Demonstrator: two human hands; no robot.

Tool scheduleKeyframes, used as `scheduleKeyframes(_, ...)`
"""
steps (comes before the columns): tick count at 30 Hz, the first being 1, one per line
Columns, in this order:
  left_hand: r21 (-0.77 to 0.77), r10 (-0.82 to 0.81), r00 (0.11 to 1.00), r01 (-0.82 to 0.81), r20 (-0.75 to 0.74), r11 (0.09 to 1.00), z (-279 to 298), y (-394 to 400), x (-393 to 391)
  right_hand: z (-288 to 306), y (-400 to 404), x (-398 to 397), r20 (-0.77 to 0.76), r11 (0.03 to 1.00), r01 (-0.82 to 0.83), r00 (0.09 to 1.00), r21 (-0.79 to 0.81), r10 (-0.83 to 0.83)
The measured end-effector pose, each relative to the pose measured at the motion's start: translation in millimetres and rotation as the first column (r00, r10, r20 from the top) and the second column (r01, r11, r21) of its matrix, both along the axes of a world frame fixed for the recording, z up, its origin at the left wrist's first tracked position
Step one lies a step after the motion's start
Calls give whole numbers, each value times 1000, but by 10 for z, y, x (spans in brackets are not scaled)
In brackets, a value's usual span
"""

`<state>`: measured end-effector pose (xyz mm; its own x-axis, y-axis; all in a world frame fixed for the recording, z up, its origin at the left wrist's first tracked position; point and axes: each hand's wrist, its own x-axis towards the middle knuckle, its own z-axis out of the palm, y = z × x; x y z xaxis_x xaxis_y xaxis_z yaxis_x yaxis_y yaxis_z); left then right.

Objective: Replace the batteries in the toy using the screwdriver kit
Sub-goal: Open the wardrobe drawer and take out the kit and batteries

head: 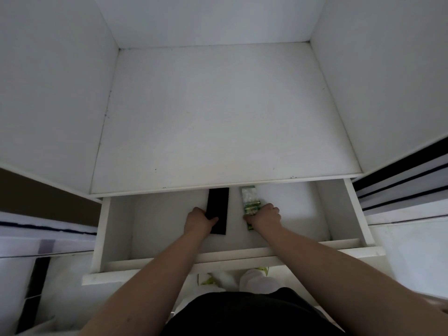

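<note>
Two hands in drawer (344,214): left hand (198,220) gripped stiff black case (218,207) (kit, prob. light) midway; right hand (265,215) pinched crinkly battery pack (249,202).

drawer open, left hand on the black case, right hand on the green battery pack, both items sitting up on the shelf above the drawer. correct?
Not quite. The head view shows the black case and green battery pack inside the open drawer, not on the shelf above it. The rest holds: left hand grips the case, right hand grips the pack.
</note>
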<state>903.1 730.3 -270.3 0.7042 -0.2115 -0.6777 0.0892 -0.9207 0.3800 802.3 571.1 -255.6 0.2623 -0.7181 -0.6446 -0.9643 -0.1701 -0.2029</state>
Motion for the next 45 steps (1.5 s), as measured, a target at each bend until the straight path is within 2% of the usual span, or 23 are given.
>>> scheduleKeyframes(3, 13, 35, 999, -35, 0, 999, 6, -28, -109, -25, 49, -75, 57, 1000, 14, 998, 2, -14)
scheduleKeyframes(6, 81, 3, 1000, -4, 15, 997, 33, -50, -174, -22, 80, -136, 123, 998, 51, 991, 30, -55)
scheduleKeyframes(9, 72, -3, 1000, 2, 7, 997, 20, -22, -193, -7, 87, -186, 171, 995, 73, 982, 61, -83)
scheduleKeyframes(15, 94, -11, 1000, 12, -8, 996, 43, 4, -211, 37, 83, -193, 137, 997, 37, 989, 70, -46)
scheduleKeyframes(19, 31, -28, 1000, 28, -2, 999, 84, 27, -235, 64, 99, -183, 116, 998, -4, 993, 62, -3)
scheduleKeyframes(23, -57, -57, 998, 56, -17, 997, 90, 35, -272, 92, 126, -209, 133, 998, 24, 991, 66, -32)
scheduleKeyframes(26, -116, -82, 996, 78, -30, 990, 95, 45, -296, 109, 107, -250, 175, 993, 42, 983, 114, -61)
scheduleKeyframes(31, -145, -272, 960, 261, -62, 955, 156, 33, -355, 142, 103, -333, 254, 981, -8, 966, 195, -43)
scheduleKeyframes(34, -192, -240, 963, 214, -123, 958, 183, 31, -395, 197, 89, -345, 298, 958, -55, 954, 281, -33)
scheduleKeyframes(38, -274, -194, 969, 147, -152, 950, 274, 41, -406, 273, 15, -442, 349, 916, -19, 927, 401, -134)
scheduleKeyframes(41, -318, -236, 965, 189, -114, 929, 344, 94, -415, 396, -9, -585, 370, 896, 25, 905, 444, -208)
scheduleKeyframes(45, -301, -406, 914, 391, 12, 870, 483, 181, -351, 629, 10, -751, 428, 832, 41, 843, 553, -325)
